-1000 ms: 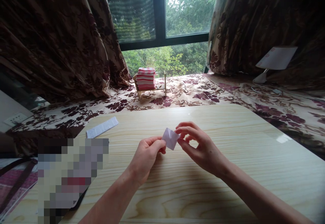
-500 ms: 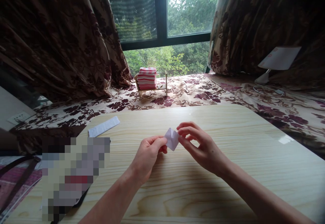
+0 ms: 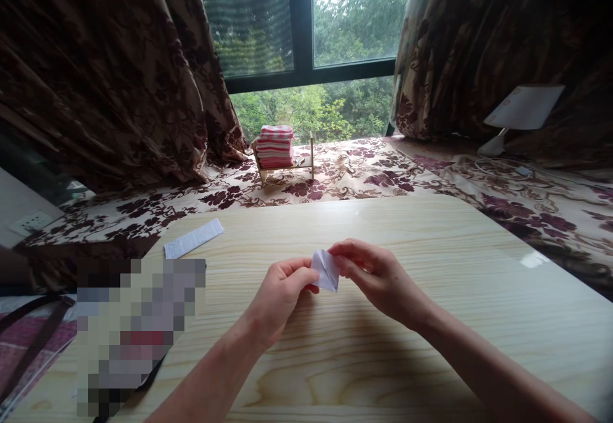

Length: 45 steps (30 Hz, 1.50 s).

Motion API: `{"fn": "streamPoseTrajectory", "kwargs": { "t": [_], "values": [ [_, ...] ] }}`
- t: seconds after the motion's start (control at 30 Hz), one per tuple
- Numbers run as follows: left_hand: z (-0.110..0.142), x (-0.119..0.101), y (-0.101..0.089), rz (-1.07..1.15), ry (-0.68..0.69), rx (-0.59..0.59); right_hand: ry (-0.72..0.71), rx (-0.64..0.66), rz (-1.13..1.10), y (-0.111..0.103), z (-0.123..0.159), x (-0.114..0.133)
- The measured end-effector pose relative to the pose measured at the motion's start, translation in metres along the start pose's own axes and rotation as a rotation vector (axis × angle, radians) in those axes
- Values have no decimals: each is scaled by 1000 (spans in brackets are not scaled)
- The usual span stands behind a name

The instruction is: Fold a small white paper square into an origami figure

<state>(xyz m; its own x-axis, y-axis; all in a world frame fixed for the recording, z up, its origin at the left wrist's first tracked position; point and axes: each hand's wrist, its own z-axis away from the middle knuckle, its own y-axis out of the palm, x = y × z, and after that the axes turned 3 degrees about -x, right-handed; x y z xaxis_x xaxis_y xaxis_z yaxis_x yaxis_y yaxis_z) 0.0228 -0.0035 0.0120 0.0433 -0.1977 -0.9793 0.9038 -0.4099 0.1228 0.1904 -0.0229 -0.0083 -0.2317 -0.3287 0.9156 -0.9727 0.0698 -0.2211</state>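
A small folded piece of white paper, with creases across its face, is held up over the light wooden table. My left hand pinches its left edge, thumb on the near face and fingers behind. At the upper right edge, my right hand pinches the paper between thumb and fingertips. The fingertips behind the paper are partly hidden.
A flat white printed strip lies at the table's far left, above a pixelated item. Beyond the table, a small rack carries folded pink-and-white cloths. A lamp stands at the back right.
The paper has turned, its lower corner swinging right, and sits slightly lower. My right hand has closed from loosely spread fingers to a pinch on its edge. The camera view has shifted slightly.
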Motion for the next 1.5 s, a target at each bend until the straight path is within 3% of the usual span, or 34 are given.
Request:
{"fn": "streamPoseTrajectory", "kwargs": {
  "t": [0.3,0.9,1.07,1.27,1.5],
  "values": [
    [1,2,1,-7,-40,7,93,-37,-127,3,0,-2],
    [-5,4,-4,315,-135,-149,-35,159,13,-2,3,16],
    [-3,2,-2,287,-141,-140,-14,82,56,-1,1,7],
    [1,1,1,197,-101,-61,-81,81,24,2,1,3],
    [0,0,2,51,-69,-73,-198,30,107,0,0,6]
  ]
}}
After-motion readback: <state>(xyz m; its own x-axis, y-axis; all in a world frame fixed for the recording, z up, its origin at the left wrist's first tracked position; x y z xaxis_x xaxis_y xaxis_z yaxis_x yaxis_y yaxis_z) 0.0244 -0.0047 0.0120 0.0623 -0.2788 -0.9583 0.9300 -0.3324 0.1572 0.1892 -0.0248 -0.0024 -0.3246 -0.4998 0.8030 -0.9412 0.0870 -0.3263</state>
